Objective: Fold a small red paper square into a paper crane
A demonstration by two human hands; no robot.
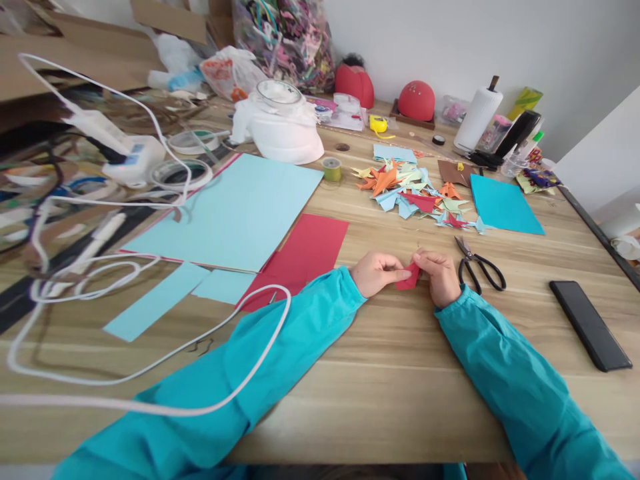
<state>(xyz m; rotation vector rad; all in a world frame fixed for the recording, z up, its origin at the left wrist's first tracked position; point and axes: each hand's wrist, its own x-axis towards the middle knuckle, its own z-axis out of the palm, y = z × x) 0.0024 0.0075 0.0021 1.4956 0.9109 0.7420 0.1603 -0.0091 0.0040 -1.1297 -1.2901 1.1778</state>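
Between my fingers is a small folded piece of red paper (pixel 409 280), held just over the wooden table. My left hand (pixel 379 273) pinches its left side, thumb on top. The fingers of my right hand (pixel 437 272) are closed on its upper right edge and hide part of it. Just right of that hand lies a pair of black-handled scissors (pixel 474 263), blades pointing away. Beyond my hands is a pile of folded paper cranes (pixel 410 190) in orange, blue, green and red. A larger red sheet (pixel 315 250) lies left of my left hand.
Light blue sheets (pixel 235 207) and a cut blue strip (pixel 157 300) lie at left. A white cable (pixel 165 377) loops over my left sleeve. A phone (pixel 590 323) sits at right, a bright blue sheet (pixel 507 205) behind it. A thread spool (pixel 331 169) stands mid-table.
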